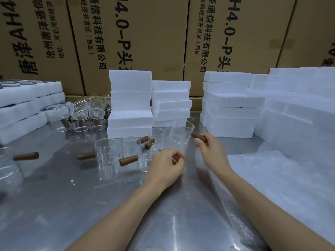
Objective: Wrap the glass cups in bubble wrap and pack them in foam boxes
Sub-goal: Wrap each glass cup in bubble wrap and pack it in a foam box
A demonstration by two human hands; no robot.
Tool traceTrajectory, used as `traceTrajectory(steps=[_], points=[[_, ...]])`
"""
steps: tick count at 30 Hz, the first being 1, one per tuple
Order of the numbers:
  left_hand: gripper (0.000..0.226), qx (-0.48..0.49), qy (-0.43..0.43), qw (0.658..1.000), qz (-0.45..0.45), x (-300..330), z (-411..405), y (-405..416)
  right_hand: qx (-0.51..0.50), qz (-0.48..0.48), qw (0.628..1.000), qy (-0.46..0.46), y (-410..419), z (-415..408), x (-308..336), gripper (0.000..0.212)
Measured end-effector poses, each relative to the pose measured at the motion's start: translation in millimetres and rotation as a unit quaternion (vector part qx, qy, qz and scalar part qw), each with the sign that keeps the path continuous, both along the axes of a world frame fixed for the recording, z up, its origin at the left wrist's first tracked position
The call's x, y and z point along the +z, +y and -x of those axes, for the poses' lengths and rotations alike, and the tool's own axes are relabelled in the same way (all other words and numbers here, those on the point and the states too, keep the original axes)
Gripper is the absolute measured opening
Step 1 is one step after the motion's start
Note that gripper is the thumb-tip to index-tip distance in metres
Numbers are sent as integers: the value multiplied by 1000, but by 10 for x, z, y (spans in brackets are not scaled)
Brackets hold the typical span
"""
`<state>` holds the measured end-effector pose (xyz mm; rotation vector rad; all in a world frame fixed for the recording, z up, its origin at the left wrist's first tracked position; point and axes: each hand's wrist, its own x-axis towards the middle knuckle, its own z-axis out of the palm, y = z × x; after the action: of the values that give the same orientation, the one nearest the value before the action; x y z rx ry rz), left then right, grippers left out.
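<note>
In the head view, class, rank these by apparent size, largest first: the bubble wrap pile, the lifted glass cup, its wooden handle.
1. Bubble wrap pile; it lies nearest the camera, which inflates it.
2. Lifted glass cup.
3. Wooden handle, partly hidden by the right hand.

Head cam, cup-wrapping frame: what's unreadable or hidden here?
- Left hand: fingers curled over something thin; head view doesn't show what, likely the clear wrap's edge.
- Bubble wrap sheet: transparent on the metal table, so its near edge is unclear.
- Far-left glass cup: cut off by the frame edge.
- Rear cups: overlapping, glare, uncountable.
- Foam boxes: closed, contents hidden.
- Right hand covers most of the held cup's wooden handle.
</note>
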<state>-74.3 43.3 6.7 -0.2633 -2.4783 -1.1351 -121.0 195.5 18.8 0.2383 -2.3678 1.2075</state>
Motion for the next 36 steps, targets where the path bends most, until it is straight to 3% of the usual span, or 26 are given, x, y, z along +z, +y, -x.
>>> traceTrajectory(steps=[2, 4, 11, 14, 19, 23, 26, 31, 36], points=[[7, -5, -1, 1000, -23, -10, 24, 7, 3, 35, 999, 33, 83, -72, 25, 6], [20, -3, 4, 999, -44, -21, 42, 14, 11, 35, 997, 63, 150, -122, 76, 4], [76, -30, 51, 994, -87, -71, 67, 34, 27, -107, 986, 121, 221, -168, 155, 12], [89, -44, 61, 992, -100, -63, 78, 31, 45, -142, 980, 133, 182, -192, 157, 12], [71, -43, 83, 984, -152, -44, 99, 1, 76, -98, 985, 117, 147, -241, 161, 7], [64, -55, 110, 985, -120, -40, 91, 4, 69, -27, 995, 67, 94, -299, 175, 35], [63, -70, 140, 983, -91, -36, 74, 31, 30, -41, 997, 58, 84, -292, 174, 54], [70, -79, 160, 981, -70, -1, 24, 48, -3, -55, 995, 83, 107, -276, 168, 61], [93, -105, 108, 985, -83, 27, -44, 70, -16, -76, 992, 100, 115, -275, 168, 59]])
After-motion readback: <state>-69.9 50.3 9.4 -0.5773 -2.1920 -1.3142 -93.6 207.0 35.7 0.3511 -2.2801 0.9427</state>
